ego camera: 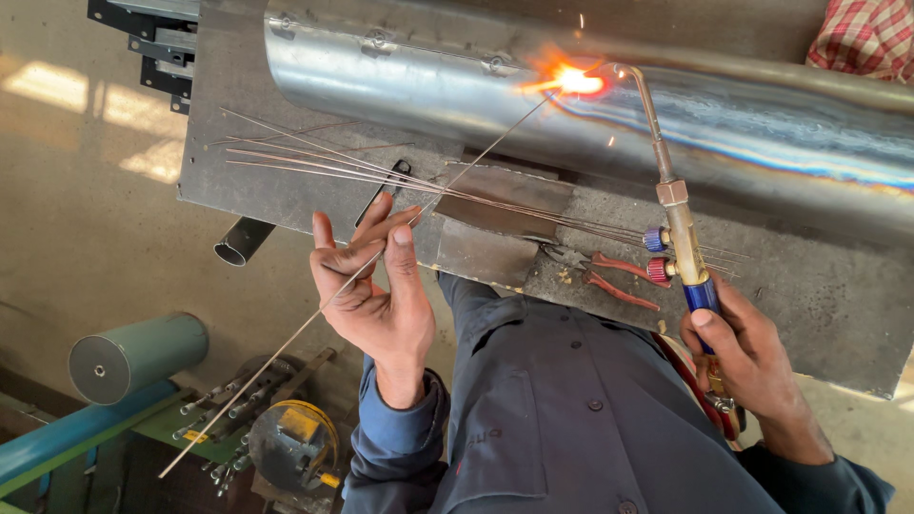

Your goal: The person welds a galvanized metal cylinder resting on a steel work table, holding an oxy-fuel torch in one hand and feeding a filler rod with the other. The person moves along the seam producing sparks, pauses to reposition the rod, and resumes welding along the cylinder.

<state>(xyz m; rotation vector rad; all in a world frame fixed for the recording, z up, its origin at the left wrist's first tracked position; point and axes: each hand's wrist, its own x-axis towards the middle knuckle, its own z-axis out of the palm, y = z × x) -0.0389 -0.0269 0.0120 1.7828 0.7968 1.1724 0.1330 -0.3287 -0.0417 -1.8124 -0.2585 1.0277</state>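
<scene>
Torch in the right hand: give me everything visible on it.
The torch is a gas welding torch: blue grip, brass-coloured body, two valve knobs, one blue and one red, and a thin metal neck curving to the tip. The right hand grips its blue end. It is lit; the flame glows orange against the shiny steel pipe, throwing sparks.

Spare rods (314,157) on bench (819,314), before pipe (428,86); pliers (614,276) right.
</scene>
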